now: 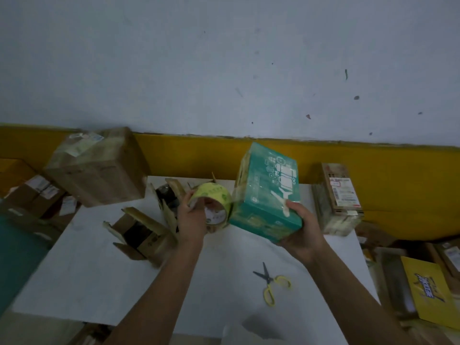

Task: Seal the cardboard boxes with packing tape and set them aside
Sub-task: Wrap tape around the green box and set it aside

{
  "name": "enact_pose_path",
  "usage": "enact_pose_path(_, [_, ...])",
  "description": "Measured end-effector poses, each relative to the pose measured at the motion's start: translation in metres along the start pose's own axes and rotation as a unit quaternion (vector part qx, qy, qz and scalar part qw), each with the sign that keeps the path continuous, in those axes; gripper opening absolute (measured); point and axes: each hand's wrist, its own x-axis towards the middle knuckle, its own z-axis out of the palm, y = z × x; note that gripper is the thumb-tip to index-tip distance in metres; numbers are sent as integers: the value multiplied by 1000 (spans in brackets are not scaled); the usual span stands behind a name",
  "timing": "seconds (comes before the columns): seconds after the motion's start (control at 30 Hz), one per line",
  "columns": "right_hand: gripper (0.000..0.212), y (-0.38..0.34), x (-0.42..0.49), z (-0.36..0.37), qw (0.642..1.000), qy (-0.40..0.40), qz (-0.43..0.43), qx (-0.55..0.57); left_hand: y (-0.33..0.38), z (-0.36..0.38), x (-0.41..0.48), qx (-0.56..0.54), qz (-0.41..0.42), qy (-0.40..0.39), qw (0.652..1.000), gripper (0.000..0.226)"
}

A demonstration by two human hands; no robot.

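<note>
Teal box point(268, 195) is the one we're on right now, held up off the white desk point(87, 270) and tilted so its side face turns toward the tape.

Closest to us, the yellow-handled scissors point(272, 282) lie flat on the desk. We'd guess they're parked there for cutting the strip.

A bit further out, our right hand point(302, 230) grips the box's lower corner from underneath, which keeps the faces free for wrapping. Our left hand point(191, 217) has its fingers point(189, 199) hooked through and around the tape roll point(214, 205), held right against the box's left edge. A clear strip looks to run from roll to box.

The box is glossy printed card with white line drawings, and it already looks shiny under film. The roll is yellow-green and see-through.

Just left of the hands, two brown boxes point(139, 230) sit with their corrugated flaps standing open and something dark inside, so those aren't sealed yet.

At the far right edge, a labelled box point(338, 197) looks taped and set aside. A bigger brown box point(99, 165) sits far left, against the yellow wall band point(199, 155).
</note>
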Motion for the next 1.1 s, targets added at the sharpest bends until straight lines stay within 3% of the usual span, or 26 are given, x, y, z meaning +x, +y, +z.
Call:
enact_pose_path(0.07, [52,11,1,-6,999,0,10,50,-1,9,-7,-27,-44,40,998,56])
enact_pose_path(0.2, [62,33,3,-8,991,-34,51,122,-3,25,-37,-187,-99,-151,966,47])
enact_pose_path(0.27, [66,36,2,-10,989,-45,66,124,-2,27,-37,-201,-105,-168,959,50])
enact_pose_path(0.43, [71,39,1,-17,992,-63,72,86,8,16,-18,-128,-119,-137,975,57])
enact_pose_path(0.5, [82,43,1,-14,991,-58,72,96,14,15,-16,-92,-114,-124,981,61])
enact_pose_path(0.63, [84,54,3,-9,987,-64,77,129,17,12,-6,-60,-109,-78,989,83])
enact_pose_path(0.77, [75,60,2,-6,980,-88,90,155,5,17,-28,-107,-83,-36,990,43])
enact_pose_path(0.83, [64,55,0,-4,988,-81,88,100,0,16,-29,-147,-71,-39,986,46])
enact_pose_path(0.9, [60,47,4,-6,993,-19,63,-98,3,9,-24,-142,-53,-27,988,54])
enact_pose_path(0.97, [74,38,15,-9,964,49,15,-262,2,4,-14,-85,-42,-30,995,46])
enact_pose_path(1.03, [75,29,21,3,951,34,32,-305,-1,5,-18,16,-5,-23,1000,44])
enact_pose_path(1.1, [93,23,27,17,942,2,97,-322,-7,7,-22,88,30,-5,996,49])
